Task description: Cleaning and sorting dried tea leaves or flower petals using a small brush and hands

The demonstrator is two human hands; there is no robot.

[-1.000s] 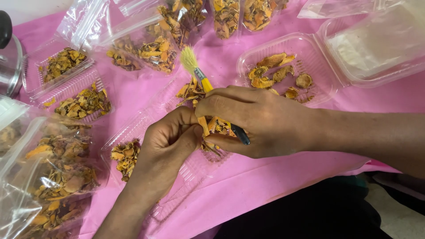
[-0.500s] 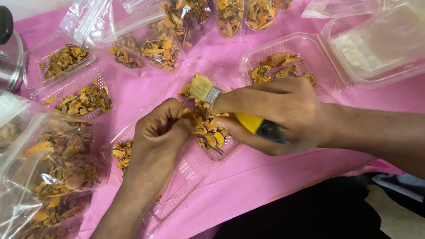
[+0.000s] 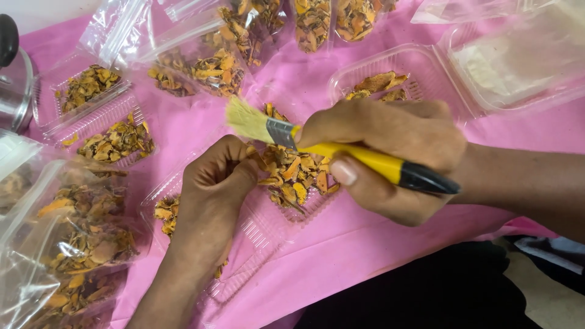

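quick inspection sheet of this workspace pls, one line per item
surface: pink cloth covers the table, creased.
job's things: yellow-handled brush with pale bristles; dried orange-yellow pieces heaped in an open clear clamshell tray.
clutter: clear bags of dried pieces at the left and along the top; a second clear tray holding a few pieces; a metal pot at the left edge.
grippers: right hand grips the brush handle; left hand pinches pieces at the heap, beside the bristles.
cables: nothing seen.
surroundings: dark clothing at the bottom edge.
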